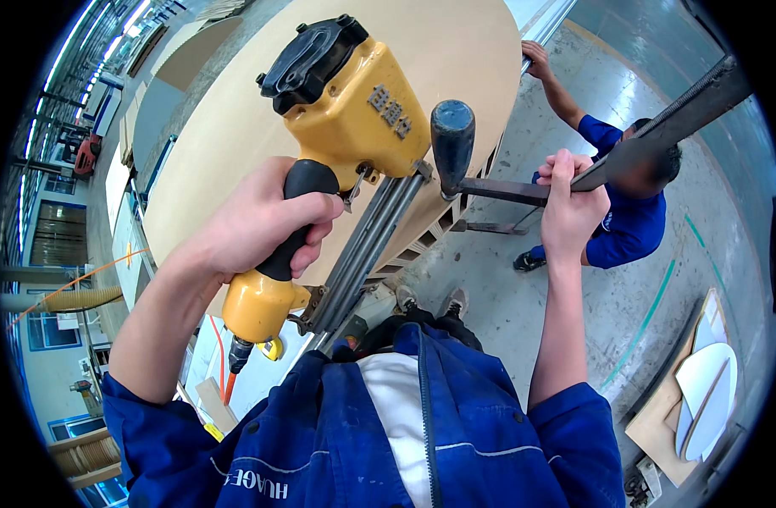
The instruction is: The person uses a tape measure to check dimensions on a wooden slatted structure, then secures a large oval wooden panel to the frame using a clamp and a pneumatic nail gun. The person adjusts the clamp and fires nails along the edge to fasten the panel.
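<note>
My left hand (pixel 265 216) is wrapped round the black grip of a yellow pneumatic nail gun (pixel 363 114). The gun is tilted, its black cap toward the upper left and its long grey magazine running down toward my body. An orange hose joins the gun's lower end. My right hand (pixel 570 207) is closed round the dark steel bar of a bar clamp (pixel 684 118). The clamp's black handle (pixel 452 144) stands over the near edge of a large round wooden panel (pixel 210 161). Whether the clamp grips the panel, I cannot tell.
Beyond my right hand a co-worker in blue (pixel 629 224) has a hand (pixel 536 59) at the panel's right edge. Offcut boards (pixel 667 423) lean at the lower right. A yellow tape measure (pixel 272 348) lies beneath the gun. An orange hose (pixel 229 385) hangs at the left.
</note>
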A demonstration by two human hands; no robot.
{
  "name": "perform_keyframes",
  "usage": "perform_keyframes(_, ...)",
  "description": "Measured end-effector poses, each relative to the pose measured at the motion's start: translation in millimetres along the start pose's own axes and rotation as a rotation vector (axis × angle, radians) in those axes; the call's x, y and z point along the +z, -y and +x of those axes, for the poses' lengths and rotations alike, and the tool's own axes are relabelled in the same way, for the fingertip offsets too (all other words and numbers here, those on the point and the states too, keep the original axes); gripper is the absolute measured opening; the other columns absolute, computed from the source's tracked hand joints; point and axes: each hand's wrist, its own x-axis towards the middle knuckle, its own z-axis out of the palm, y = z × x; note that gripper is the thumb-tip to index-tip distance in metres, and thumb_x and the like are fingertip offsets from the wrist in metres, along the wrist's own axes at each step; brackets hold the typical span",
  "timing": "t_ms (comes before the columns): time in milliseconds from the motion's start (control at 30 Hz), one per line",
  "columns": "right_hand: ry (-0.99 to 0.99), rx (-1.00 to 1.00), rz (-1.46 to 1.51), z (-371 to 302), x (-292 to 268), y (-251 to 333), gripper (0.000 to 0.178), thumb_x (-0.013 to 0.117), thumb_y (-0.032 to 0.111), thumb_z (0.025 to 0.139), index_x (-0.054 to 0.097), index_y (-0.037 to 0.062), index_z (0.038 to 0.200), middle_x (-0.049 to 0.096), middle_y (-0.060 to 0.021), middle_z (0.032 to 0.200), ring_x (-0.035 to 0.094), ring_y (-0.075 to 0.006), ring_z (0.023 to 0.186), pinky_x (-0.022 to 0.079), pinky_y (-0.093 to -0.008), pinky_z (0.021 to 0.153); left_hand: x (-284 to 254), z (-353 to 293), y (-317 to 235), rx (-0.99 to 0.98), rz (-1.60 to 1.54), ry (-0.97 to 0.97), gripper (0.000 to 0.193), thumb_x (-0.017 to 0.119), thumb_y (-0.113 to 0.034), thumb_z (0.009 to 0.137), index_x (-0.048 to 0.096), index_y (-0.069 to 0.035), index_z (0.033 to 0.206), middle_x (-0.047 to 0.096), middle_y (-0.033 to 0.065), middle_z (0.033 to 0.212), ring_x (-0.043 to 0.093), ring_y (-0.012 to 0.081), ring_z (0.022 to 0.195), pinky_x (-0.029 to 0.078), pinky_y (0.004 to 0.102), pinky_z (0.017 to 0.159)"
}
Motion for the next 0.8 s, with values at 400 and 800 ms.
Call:
perform_keyframes(400,-0.004,0.013,0.037,-0.6,-0.1,0.7,0.025,0.065,0.014,0.102,0.064,-0.0047,0.086,0.069,-0.0069,0.078,0.064,-0.0091,0.069,0.051,-0.0246,0.064,4.5,-0.2,-6.8,0.015,0.076,0.002,0.024,0.067,-0.016,0.090,0.054,-0.002,0.076,0.055,0.0011,0.062,0.057,0.0102,0.047,0.051,0.0274,0.046)
perform_keyframes(800,-0.005,0.002,-0.004,-0.5,-0.5,2.1,0.024,0.064,0.014,0.102,0.065,-0.0054,0.087,0.069,-0.0068,0.078,0.067,-0.0104,0.072,0.054,-0.0254,0.064,3.9,-0.1,-6.7,0.008,0.076,0.015,0.024,0.066,-0.016,0.090,0.053,-0.003,0.074,0.055,0.0012,0.062,0.056,0.0099,0.047,0.050,0.0273,0.046)
